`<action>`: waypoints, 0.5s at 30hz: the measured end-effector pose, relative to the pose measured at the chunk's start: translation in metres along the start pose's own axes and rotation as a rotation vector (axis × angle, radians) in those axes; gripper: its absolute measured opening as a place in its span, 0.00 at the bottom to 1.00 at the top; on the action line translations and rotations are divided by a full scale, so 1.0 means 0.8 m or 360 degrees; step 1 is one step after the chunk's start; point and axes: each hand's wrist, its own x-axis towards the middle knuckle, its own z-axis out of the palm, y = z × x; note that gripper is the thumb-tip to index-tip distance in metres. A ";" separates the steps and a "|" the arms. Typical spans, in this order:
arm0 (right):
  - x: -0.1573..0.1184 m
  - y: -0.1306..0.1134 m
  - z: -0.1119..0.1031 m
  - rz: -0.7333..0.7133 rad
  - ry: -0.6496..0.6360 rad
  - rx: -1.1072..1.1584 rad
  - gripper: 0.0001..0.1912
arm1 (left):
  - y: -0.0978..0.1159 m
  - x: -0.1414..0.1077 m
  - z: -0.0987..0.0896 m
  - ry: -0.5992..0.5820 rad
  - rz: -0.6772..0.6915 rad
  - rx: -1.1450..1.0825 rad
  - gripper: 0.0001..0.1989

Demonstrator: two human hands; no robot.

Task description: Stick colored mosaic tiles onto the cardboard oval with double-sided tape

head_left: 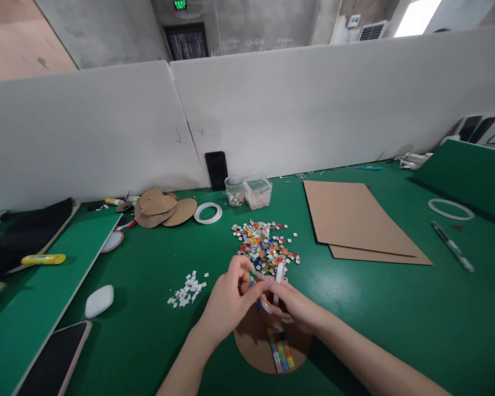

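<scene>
My left hand point(240, 289) and my right hand point(291, 303) meet above a round cardboard disc point(251, 346). Closed at the fingertips, the left pinches something too small to make out, right against the right hand's fingers. A narrow white roll of tape point(279, 273) stands on edge in my right hand, whose fingers are curled round it. Rows of coloured mosaic tiles point(281, 352) lie on the near part of the disc; my hands hide its far part. Just beyond them spreads a pile of loose mosaic tiles point(259, 242), mostly glossy coloured squares.
White paper bits point(188, 290) lie left of my hands. Behind the pile are clear tubs point(258, 192), a white ring point(208, 213) and cardboard discs point(157, 206). Cardboard sheets point(350, 217) and a pen point(452, 246) lie right; a phone point(55, 360) and white case point(99, 301) left.
</scene>
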 end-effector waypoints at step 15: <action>0.008 0.004 -0.009 -0.0149 0.0284 -0.0088 0.21 | -0.003 -0.003 0.007 -0.0112 0.0670 0.1112 0.05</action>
